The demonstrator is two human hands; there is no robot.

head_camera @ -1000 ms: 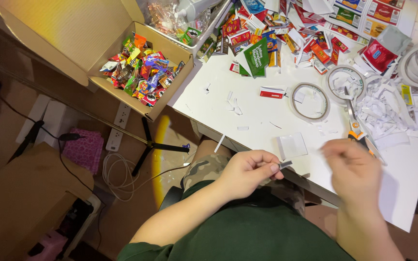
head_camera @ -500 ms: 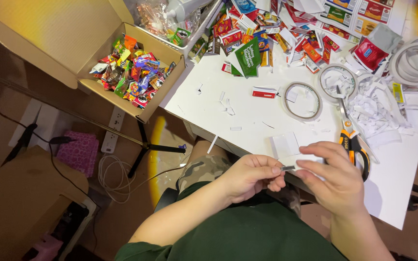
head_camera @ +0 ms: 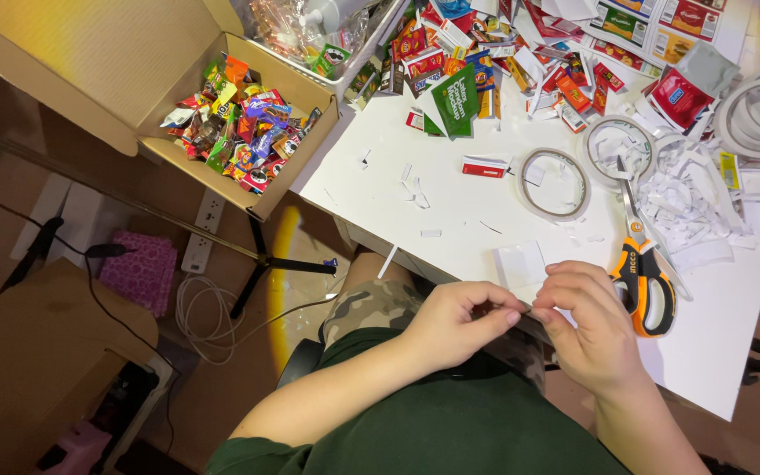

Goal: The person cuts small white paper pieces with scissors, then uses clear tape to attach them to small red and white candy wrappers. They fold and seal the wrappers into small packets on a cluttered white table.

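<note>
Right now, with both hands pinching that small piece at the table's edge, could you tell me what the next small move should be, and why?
Probably set the small piece onto the white paper square just ahead. The left hand and right hand meet fingertip to fingertip on it at the edge of the white table, and that square is the nearest thing; what the piece is cannot be told.

A small, thin item (head_camera: 525, 308) is pinched between the fingertips of both hands, at the near edge of the tabletop (head_camera: 450, 202); it is mostly hidden by the fingers, so its kind and colour cannot be told. A little white paper piece (head_camera: 521, 263), roughly square and lying flat, sits on the tabletop just at twelve o'clock of the pinched item, near it. Whether the two touch cannot be told.
</note>
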